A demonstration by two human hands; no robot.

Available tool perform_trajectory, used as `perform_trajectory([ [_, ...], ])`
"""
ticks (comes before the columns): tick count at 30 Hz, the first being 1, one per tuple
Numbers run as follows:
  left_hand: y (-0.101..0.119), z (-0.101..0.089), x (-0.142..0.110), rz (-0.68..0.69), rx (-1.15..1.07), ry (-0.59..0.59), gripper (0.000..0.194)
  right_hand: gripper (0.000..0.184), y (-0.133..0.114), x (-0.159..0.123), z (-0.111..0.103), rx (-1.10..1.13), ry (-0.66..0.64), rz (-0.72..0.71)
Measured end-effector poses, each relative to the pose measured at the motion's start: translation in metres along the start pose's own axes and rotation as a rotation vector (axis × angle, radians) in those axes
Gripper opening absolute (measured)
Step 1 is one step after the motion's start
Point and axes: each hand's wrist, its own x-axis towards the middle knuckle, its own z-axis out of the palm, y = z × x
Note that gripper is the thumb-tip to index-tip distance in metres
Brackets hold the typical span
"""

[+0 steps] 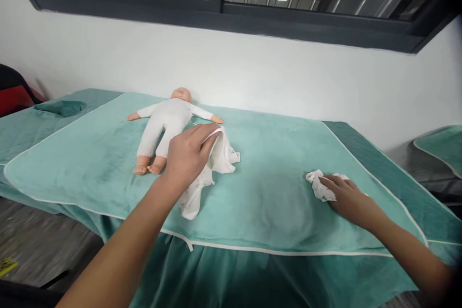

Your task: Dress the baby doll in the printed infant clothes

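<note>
My left hand (189,151) pinches a small white baby garment (224,155) between thumb and fingers. The garment hangs down in folds, with one part reaching the bed cover below, and a small tag-like patch shows at its right side. Farther right, my right hand (351,201) is closed over a crumpled white cloth piece (320,186) lying on the cover; its exact kind cannot be made out. Beyond my left hand, a baby doll (168,118) lies on its back with arms spread, its body white and its head, hands and feet skin-toned.
A light green cover (274,154) with white piping lies over a darker green bed sheet (252,279). Behind the bed stand a white wall (231,62) and a dark-framed window (216,5). At the far left is a red and black object (14,98).
</note>
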Motion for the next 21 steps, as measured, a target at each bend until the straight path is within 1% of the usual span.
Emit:
perform_trajectory([
  [2, 0.008, 0.000, 0.007, 0.024, -0.015, -0.009, 0.029, 0.061, -0.003, 0.001, -0.012, 0.005, -0.066, -0.013],
  [3, 0.012, 0.000, 0.010, 0.035, -0.022, -0.014, 0.029, 0.065, -0.009, 0.002, -0.023, 0.015, -0.082, -0.016],
  [4, 0.016, -0.001, 0.013, 0.046, -0.035, -0.022, 0.028, 0.069, -0.022, 0.005, -0.038, 0.034, -0.083, -0.018],
  [6, 0.027, -0.003, 0.020, 0.069, -0.077, -0.065, 0.027, 0.069, -0.061, 0.011, -0.072, 0.159, -0.016, -0.020],
  [7, 0.034, -0.004, 0.023, 0.080, -0.104, -0.102, 0.027, 0.068, -0.087, 0.015, -0.090, 0.266, 0.026, -0.022],
  [9, 0.050, -0.005, 0.030, 0.111, -0.152, -0.203, 0.029, 0.064, -0.141, 0.025, -0.123, 0.562, 0.128, -0.083],
  [11, 0.067, -0.006, 0.036, 0.163, -0.168, -0.300, 0.030, 0.056, -0.187, 0.039, -0.148, 0.808, 0.315, -0.159],
  [12, 0.074, -0.007, 0.038, 0.191, -0.161, -0.331, 0.031, 0.049, -0.203, 0.046, -0.156, 0.879, 0.373, -0.201],
  [13, 0.080, -0.007, 0.040, 0.214, -0.143, -0.346, 0.031, 0.040, -0.214, 0.054, -0.163, 0.908, 0.402, -0.215],
  [14, 0.083, -0.008, 0.041, 0.231, -0.112, -0.342, 0.031, 0.030, -0.220, 0.062, -0.168, 0.891, 0.441, -0.194],
  [15, 0.085, -0.009, 0.041, 0.238, -0.064, -0.328, 0.030, 0.024, -0.223, 0.069, -0.171, 0.845, 0.476, -0.171],
  [17, 0.081, -0.011, 0.041, 0.235, 0.069, -0.303, 0.024, 0.024, -0.219, 0.080, -0.176, 0.738, 0.546, -0.133],
  [19, 0.073, -0.013, 0.039, 0.226, 0.212, -0.304, 0.020, 0.028, -0.211, 0.086, -0.179, 0.666, 0.597, -0.139],
  [21, 0.064, -0.015, 0.035, 0.208, 0.312, -0.298, 0.024, 0.026, -0.202, 0.089, -0.180, 0.621, 0.603, -0.147],
])
